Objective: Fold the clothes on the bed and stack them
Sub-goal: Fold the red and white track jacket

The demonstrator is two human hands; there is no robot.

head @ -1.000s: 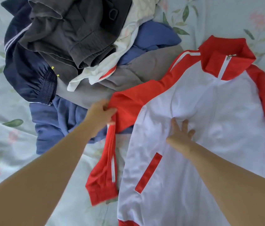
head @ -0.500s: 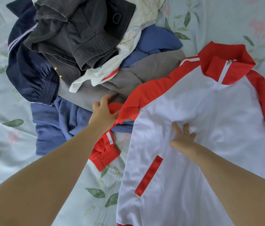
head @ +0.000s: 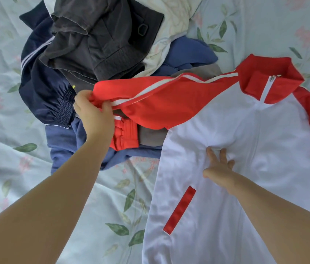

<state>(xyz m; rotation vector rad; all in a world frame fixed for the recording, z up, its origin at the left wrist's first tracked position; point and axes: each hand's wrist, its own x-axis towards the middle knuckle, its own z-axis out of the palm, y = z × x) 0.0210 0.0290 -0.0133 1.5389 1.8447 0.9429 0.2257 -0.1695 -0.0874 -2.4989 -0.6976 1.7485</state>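
1. Only one view here: a wide-angle cam worn on the person's head, facing forward and tilted steeply down at the bed (head: 264, 25).
2. It sits close. Both forearms come in from the bottom corners, and the left hand (head: 93, 115) and right hand (head: 221, 169) end up around mid-frame.
3. The jacket (head: 264, 149) fills the right half, cut off by the bottom and right edges.
4. The clothes pile (head: 100, 44) is upper left, cropped by the top edge.
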